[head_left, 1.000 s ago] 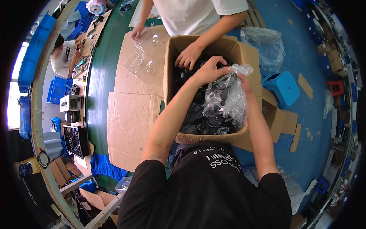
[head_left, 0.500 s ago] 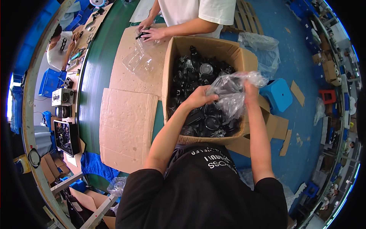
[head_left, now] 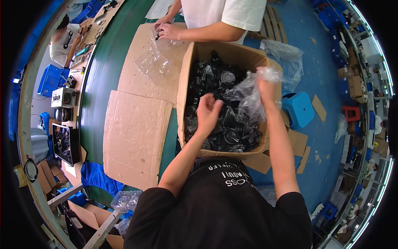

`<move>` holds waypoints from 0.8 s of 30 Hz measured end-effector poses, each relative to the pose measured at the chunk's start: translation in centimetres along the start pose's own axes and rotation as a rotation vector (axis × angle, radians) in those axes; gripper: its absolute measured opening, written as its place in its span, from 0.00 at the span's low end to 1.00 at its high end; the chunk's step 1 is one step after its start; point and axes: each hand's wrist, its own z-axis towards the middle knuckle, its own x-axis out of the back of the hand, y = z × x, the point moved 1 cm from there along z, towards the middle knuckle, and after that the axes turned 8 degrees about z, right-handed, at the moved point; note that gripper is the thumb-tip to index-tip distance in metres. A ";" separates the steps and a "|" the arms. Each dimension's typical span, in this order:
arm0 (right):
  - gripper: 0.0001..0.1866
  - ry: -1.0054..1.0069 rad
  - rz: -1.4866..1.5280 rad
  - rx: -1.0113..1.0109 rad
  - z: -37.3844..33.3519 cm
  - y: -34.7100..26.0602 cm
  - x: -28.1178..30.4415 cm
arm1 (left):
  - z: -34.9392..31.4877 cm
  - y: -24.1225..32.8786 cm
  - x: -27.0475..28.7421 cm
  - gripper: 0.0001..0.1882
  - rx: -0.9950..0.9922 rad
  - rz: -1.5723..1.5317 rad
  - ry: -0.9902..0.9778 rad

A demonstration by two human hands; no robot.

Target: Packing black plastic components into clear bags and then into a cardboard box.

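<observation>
A deep cardboard box (head_left: 183, 95) in front of me is filled with black plastic parts (head_left: 203, 79), some in clear wrapping. My right hand (head_left: 265, 88) grips a crumpled clear plastic bag (head_left: 251, 99) at the box's right side; part of the bag hangs over the contents. My left hand (head_left: 208, 113) hovers above the parts, thumb and curled fingers apart, with nothing seen in it. Across the box, a co-worker in a white shirt (head_left: 207, 16) handles a small dark item in clear plastic, mostly hidden by the fingers.
Flat cardboard sheets (head_left: 134, 137) lie on the green table (head_left: 97, 108) to the left, with a clear plastic bag (head_left: 155, 66) on the far one. A blue stool (head_left: 298, 108) and cardboard scraps (head_left: 296, 143) are on the blue floor at right. Another person (head_left: 62, 43) sits at the far-left bench.
My left hand has let go of the plastic bag and moved left and slightly down. My right hand has drawn the bag a little up and left. The co-worker's hands have shifted slightly.
</observation>
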 end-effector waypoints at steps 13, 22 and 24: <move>0.16 -0.553 0.937 -0.772 -2.8 -2.1 0.7 | 7.1 6.6 -0.5 0.15 -0.357 0.285 -0.519; 0.19 -0.652 0.461 -0.494 -3.7 -3.7 1.2 | 9.0 8.9 -4.7 0.08 -0.783 0.708 -0.600; 0.19 -0.678 0.281 -0.512 -4.1 -5.0 0.8 | 10.1 8.8 -5.9 0.10 -0.863 0.424 -0.540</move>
